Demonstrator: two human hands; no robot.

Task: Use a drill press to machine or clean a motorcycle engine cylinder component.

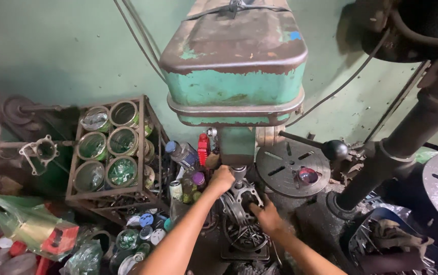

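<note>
Left hand reaches up at twelve o'clock, fist closed round the drill chuck; right hand, at five o'clock, grips the metal casting.

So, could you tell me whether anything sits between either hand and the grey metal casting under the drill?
Nothing visible does. The left hand is at the drill spindle just above the grey metal casting, and the right hand already rests on its edge.

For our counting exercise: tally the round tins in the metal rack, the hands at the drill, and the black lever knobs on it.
Tins: 6
Hands, left and right: 2
Lever knobs: 1
Total: 9
</note>
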